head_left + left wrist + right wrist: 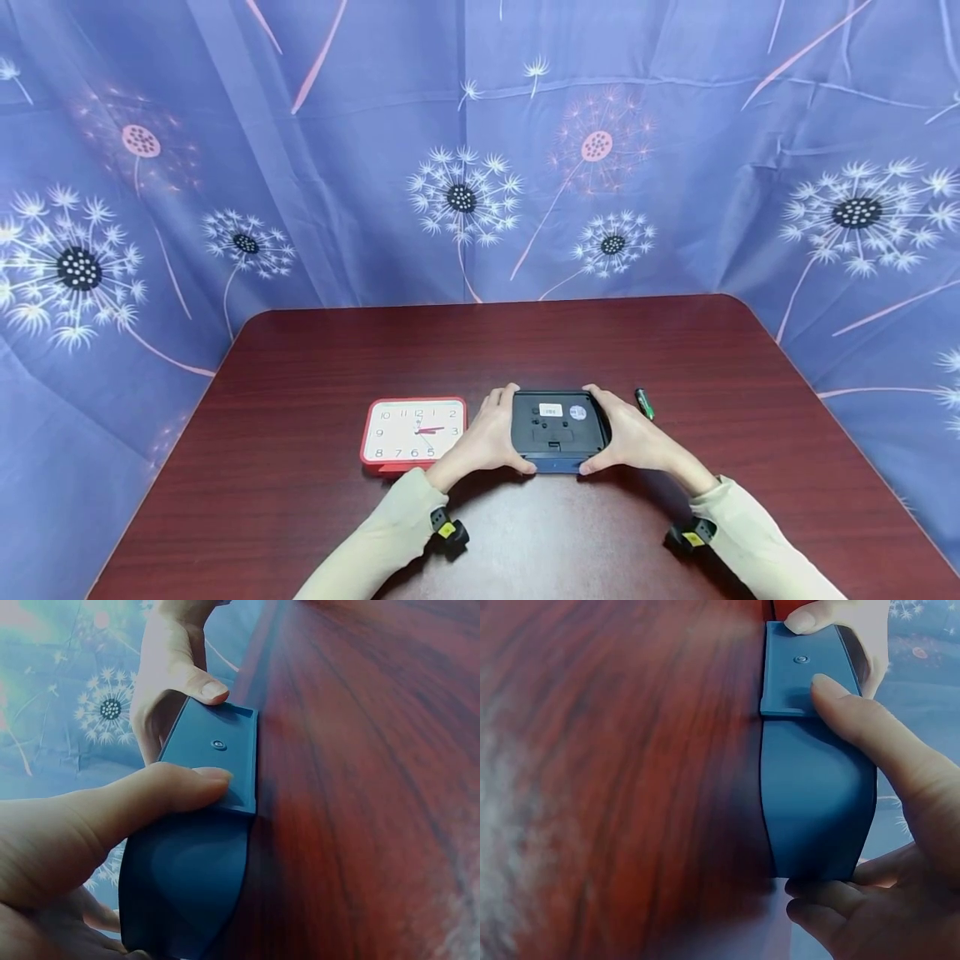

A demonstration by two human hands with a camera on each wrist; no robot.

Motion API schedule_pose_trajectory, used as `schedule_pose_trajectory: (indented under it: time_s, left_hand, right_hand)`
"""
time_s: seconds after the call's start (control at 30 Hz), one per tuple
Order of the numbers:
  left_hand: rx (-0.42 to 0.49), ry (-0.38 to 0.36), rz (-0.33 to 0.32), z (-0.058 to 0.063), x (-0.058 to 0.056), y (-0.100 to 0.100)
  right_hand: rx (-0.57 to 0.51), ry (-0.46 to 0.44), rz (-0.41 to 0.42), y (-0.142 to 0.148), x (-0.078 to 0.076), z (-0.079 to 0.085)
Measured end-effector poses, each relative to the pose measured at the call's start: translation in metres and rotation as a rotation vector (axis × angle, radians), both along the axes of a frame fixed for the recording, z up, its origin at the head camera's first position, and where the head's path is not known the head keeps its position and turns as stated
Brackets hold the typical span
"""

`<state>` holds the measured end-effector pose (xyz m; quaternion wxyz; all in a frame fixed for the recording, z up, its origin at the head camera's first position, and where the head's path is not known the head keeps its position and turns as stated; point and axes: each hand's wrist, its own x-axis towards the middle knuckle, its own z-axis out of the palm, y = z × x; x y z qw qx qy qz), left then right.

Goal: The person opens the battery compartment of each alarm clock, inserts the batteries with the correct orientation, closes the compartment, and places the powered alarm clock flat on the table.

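A blue clock (561, 425) lies face down on the table, its black back with two stickers, small knobs and a battery cover turned up. My left hand (491, 432) grips its left end, thumb on the near side and fingers at the far edge. At the other end my right hand (628, 432) holds it the same way. Both thumbs press the blue side wall (206, 739), which has a small round fitting between them. In the right wrist view, fingers (825, 896) reach round the far edge of the clock.
A red clock (414, 431) with a white dial lies face up just left of my left hand. Beyond my right hand lies a green and black battery (644, 404). The dark red wooden table (315, 350) ends at a blue dandelion-print curtain (375, 125).
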<state>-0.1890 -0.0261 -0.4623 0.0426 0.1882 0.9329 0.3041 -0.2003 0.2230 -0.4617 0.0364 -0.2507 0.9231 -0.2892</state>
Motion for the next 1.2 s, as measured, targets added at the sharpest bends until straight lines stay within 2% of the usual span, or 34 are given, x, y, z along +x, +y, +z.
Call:
schedule_pose_trajectory:
  time_s: [0.2, 0.3, 0.4, 0.6, 0.7, 0.77, 0.97, 1.07, 1.2]
  left_hand:
    - [-0.006, -0.009, 0.003, 0.000, 0.000, 0.001]
    - [-0.016, -0.024, 0.007, 0.001, 0.001, 0.001]
    - [-0.025, -0.046, 0.008, 0.003, 0.002, 0.002]
    - [-0.062, -0.093, 0.009, 0.004, 0.003, 0.005]
    - [-0.073, -0.083, -0.003, 0.003, 0.003, 0.006]
    - [-0.077, -0.062, -0.018, 0.003, 0.003, 0.007]
    - [-0.126, 0.032, -0.105, 0.004, 0.001, 0.008]
    - [-0.153, 0.060, -0.138, 0.003, 0.001, 0.009]
    - [-0.176, 0.084, -0.151, 0.001, 0.001, 0.008]
  right_hand:
    - [0.028, -0.047, 0.007, 0.001, 0.002, 0.006]
    - [-0.002, -0.074, 0.023, 0.002, 0.002, 0.013]
    - [-0.039, 0.019, 0.037, 0.001, 0.000, 0.019]
    - [-0.120, 0.346, -0.006, -0.013, 0.000, 0.024]
    - [-0.136, 0.417, 0.009, -0.019, 0.003, 0.025]
    - [-0.114, 0.437, 0.045, -0.022, 0.006, 0.024]
    - [0.017, 0.418, 0.156, -0.029, 0.011, 0.017]
    - [0.046, 0.423, 0.175, -0.031, 0.012, 0.014]
    - [0.036, 0.460, 0.180, -0.033, 0.011, 0.012]
